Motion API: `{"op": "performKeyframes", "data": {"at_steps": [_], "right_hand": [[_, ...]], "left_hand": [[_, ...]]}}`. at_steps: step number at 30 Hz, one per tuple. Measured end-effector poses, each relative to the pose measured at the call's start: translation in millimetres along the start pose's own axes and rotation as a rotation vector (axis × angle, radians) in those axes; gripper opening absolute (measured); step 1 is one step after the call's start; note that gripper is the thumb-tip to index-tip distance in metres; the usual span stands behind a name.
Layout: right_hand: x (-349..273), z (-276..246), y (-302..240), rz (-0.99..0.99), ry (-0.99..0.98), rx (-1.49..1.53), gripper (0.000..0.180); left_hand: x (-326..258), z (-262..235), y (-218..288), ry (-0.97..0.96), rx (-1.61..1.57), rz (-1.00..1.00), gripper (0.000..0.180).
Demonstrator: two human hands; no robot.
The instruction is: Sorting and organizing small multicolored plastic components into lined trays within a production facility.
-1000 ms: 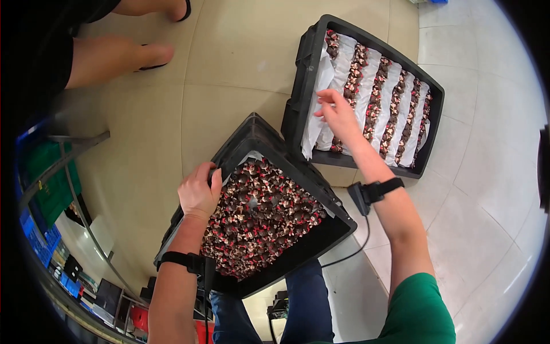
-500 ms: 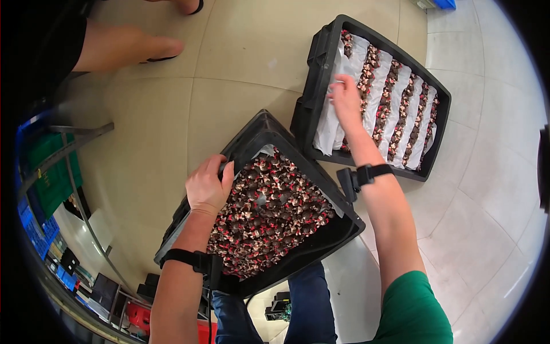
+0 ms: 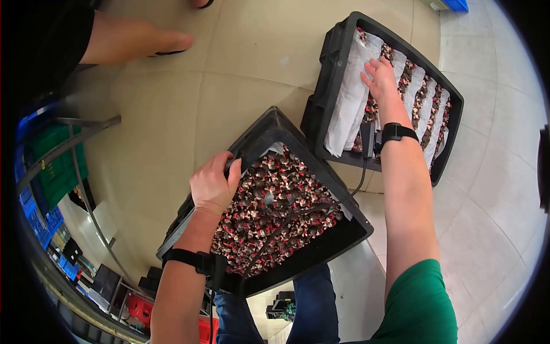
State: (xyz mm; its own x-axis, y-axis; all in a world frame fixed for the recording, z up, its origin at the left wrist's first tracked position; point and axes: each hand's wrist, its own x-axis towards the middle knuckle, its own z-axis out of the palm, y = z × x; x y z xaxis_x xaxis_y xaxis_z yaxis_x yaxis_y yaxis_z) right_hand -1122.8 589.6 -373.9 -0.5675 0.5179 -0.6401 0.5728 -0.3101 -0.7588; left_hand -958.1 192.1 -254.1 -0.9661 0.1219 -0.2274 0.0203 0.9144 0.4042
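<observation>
My left hand (image 3: 213, 184) is closed around the upper-left rim of the near black crate (image 3: 274, 127). That crate sits tilted above my legs. Spread inside it is a dense layer of small pieces (image 3: 275, 206) in dark brown, red and beige. My right hand (image 3: 380, 80) reaches over the far black crate (image 3: 326, 74), fingers apart and nothing visibly held. Beneath it, white sheets (image 3: 347, 97) alternate with rows of the same small pieces (image 3: 423, 96). Whether my fingertips touch a sheet I cannot tell. Each wrist wears a black strap; a cable from the right one crosses the near crate.
Another person's leg (image 3: 134, 40) shows at upper left on the beige tiled floor (image 3: 252, 51). Along the left stands a metal rack (image 3: 86, 137) with a green crate (image 3: 60, 163) and blue baskets. A red object (image 3: 140, 308) lies at lower left.
My right hand has moved right across the far crate, and its fingers have spread. A cable now hangs across the near crate. The left hand keeps its hold on the rim.
</observation>
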Motion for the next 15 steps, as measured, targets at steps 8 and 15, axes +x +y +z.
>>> {"op": "performKeyframes", "data": {"at_steps": [8,15], "right_hand": [[-71.4,-11.3,58.6,0.25,-0.179,-0.043,0.032],[-186.2,-67.6,36.3,-0.187,-0.166,-0.156,0.025]], "left_hand": [[0.6,4.9,-2.1,-0.055,0.016,-0.064,0.023],[3.0,-5.6,5.9,-0.132,0.061,-0.141,0.033]]}}
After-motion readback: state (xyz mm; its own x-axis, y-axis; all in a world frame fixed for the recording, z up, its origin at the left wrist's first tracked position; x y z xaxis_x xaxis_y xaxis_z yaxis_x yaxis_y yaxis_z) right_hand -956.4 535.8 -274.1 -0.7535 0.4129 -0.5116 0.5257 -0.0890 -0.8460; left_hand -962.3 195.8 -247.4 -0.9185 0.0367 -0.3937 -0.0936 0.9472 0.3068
